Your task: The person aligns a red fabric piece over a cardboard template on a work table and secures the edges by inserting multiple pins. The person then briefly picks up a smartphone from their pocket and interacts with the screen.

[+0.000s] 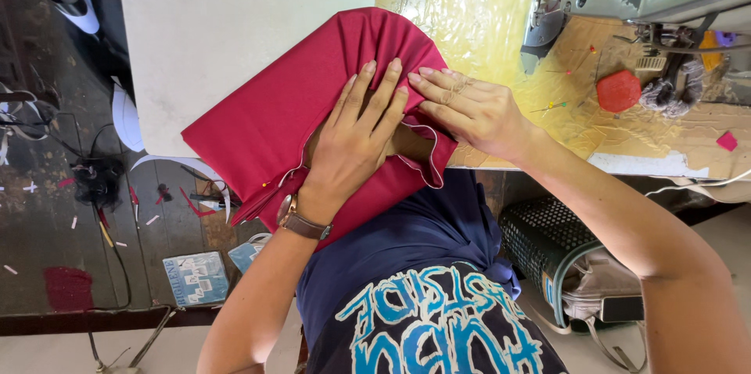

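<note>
The left hand [356, 143] lies flat with open fingers on the red cloth [289, 108] at the table edge [160, 135]. The right hand [469, 108] presses its fingertips on the fold just beside, gripping nothing.

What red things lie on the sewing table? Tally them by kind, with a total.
Red cloth under both hands: 1
Red six-sided pincushion-like thing: 1
Small red fabric scrap: 1
Total: 3
</note>
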